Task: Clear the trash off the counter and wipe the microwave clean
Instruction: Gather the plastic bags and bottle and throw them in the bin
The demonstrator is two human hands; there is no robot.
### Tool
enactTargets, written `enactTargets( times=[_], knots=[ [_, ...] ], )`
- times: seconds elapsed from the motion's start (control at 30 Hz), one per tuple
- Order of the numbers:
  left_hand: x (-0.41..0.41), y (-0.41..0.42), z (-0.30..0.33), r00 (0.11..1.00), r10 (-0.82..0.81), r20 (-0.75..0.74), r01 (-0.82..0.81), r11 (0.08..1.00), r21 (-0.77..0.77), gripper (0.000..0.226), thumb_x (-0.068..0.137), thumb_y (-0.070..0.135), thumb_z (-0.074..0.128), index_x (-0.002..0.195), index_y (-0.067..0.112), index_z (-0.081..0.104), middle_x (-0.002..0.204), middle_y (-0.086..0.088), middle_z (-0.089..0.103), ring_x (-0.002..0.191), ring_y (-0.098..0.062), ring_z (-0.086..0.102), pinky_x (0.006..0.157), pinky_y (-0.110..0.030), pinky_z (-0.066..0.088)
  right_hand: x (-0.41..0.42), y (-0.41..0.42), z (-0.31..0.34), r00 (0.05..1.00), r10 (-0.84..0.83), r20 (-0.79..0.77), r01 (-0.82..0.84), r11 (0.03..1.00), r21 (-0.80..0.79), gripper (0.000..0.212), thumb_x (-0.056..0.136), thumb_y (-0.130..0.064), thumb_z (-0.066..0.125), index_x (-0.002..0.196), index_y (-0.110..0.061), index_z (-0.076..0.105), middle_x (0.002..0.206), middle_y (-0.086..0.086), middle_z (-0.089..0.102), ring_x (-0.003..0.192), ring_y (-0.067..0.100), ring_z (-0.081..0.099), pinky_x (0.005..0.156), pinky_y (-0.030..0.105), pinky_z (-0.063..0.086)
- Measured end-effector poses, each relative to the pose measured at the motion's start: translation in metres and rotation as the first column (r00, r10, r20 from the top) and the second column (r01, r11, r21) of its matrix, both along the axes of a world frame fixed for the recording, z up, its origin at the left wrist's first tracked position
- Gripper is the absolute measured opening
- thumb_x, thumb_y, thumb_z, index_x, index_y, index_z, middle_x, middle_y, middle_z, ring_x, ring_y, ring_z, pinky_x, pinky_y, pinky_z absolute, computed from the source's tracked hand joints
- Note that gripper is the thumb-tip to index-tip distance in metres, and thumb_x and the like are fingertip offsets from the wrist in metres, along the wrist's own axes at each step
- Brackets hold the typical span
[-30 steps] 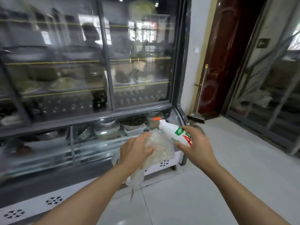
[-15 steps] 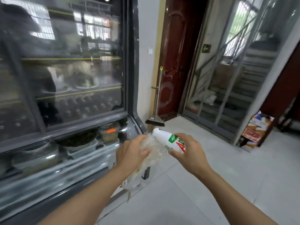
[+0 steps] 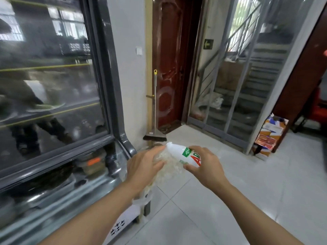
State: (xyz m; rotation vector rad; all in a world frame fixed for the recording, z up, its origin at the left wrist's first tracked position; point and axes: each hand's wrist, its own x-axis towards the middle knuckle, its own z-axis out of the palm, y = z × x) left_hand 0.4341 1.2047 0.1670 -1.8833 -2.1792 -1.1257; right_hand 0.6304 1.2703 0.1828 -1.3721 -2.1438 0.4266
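Note:
My left hand (image 3: 142,167) grips a crumpled clear plastic bag (image 3: 168,167) that hangs down below the fist. My right hand (image 3: 206,165) holds a small white drink bottle (image 3: 184,153) with a green and red label, tilted with its neck pointing up-left toward the bag. Both hands are held close together in front of me, above the tiled floor. No counter or microwave is in view.
A glass-fronted refrigerated display case (image 3: 113,96) fills the left side. A broom (image 3: 154,110) leans by a dark red door (image 3: 169,64). A glass partition with stairs behind stands on the right, and a stack of cardboard boxes (image 3: 269,135) sits by it.
The view has swung right, away from the display case toward the door and stairs. Both hands keep the same hold on the bag and bottle.

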Motion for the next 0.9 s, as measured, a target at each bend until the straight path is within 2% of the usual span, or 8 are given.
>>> enactTargets(
  times=[0.07, 0.17, 0.23, 0.4, 0.67, 0.9],
  knots=[
    [0.003, 0.033, -0.003, 1.000, 0.009, 0.009, -0.009, 1.000, 0.000, 0.058, 0.075, 0.043, 0.071, 0.126, 0.051, 0.044, 0.088, 0.015, 0.068, 0.079, -0.010, 0.062, 0.067, -0.027, 0.050, 0.003, 0.036, -0.004, 1.000, 0.014, -0.001, -0.014, 1.000, 0.005, 0.052, 0.073, -0.041, 0.075, 0.119, -0.034, 0.052, 0.110, -0.008, 0.058, 0.089, 0.008, 0.052, 0.073, 0.026, 0.050],
    [0.007, 0.087, -0.003, 0.996, 0.078, 0.035, -0.078, 0.997, -0.008, 0.055, 0.074, 0.042, 0.070, 0.123, 0.054, 0.046, 0.074, 0.019, 0.062, 0.069, -0.006, 0.056, 0.054, -0.016, 0.038, 0.007, 0.097, -0.003, 0.999, 0.041, -0.016, -0.041, 0.999, 0.009, 0.051, 0.072, -0.041, 0.075, 0.118, -0.035, 0.052, 0.108, -0.009, 0.057, 0.089, 0.009, 0.053, 0.075, 0.030, 0.053],
    [0.009, 0.121, -0.004, 0.991, 0.123, 0.058, -0.122, 0.992, -0.024, 0.049, 0.076, 0.044, 0.070, 0.121, 0.050, 0.051, 0.070, 0.020, 0.058, 0.066, -0.005, 0.053, 0.052, -0.015, 0.035, 0.009, 0.139, -0.001, 0.998, 0.066, -0.020, -0.066, 0.998, 0.010, 0.052, 0.072, -0.040, 0.075, 0.119, -0.034, 0.052, 0.108, -0.009, 0.057, 0.090, 0.010, 0.054, 0.075, 0.032, 0.054],
    [0.008, 0.192, -0.008, 0.970, 0.228, 0.087, -0.223, 0.973, -0.063, 0.045, 0.077, 0.047, 0.068, 0.120, 0.044, 0.055, 0.082, 0.016, 0.069, 0.072, -0.007, 0.059, 0.058, -0.024, 0.040, 0.011, 0.231, 0.006, 0.990, 0.138, -0.032, -0.138, 0.990, 0.016, 0.053, 0.070, -0.038, 0.076, 0.118, -0.031, 0.054, 0.105, -0.007, 0.057, 0.088, 0.012, 0.055, 0.073, 0.032, 0.052],
    [-0.023, 0.278, -0.022, 0.932, 0.357, 0.055, -0.350, 0.930, -0.114, 0.041, 0.076, 0.041, 0.070, 0.116, 0.041, 0.059, 0.093, 0.013, 0.071, 0.085, -0.013, 0.064, 0.064, -0.021, 0.035, -0.031, 0.342, -0.010, 0.977, 0.208, -0.054, -0.209, 0.978, -0.016, 0.057, 0.071, -0.036, 0.078, 0.122, -0.027, 0.054, 0.110, -0.005, 0.059, 0.091, 0.011, 0.054, 0.074, 0.029, 0.050],
    [-0.089, 0.371, -0.037, 0.909, 0.402, 0.112, -0.382, 0.909, -0.166, 0.037, 0.078, 0.043, 0.067, 0.115, 0.044, 0.059, 0.099, 0.014, 0.071, 0.092, -0.016, 0.065, 0.068, -0.023, 0.037, -0.104, 0.435, -0.024, 0.973, 0.230, -0.001, -0.230, 0.973, -0.032, 0.058, 0.070, -0.036, 0.077, 0.122, -0.028, 0.052, 0.113, -0.004, 0.059, 0.089, 0.009, 0.051, 0.073, 0.026, 0.050]
  ],
)
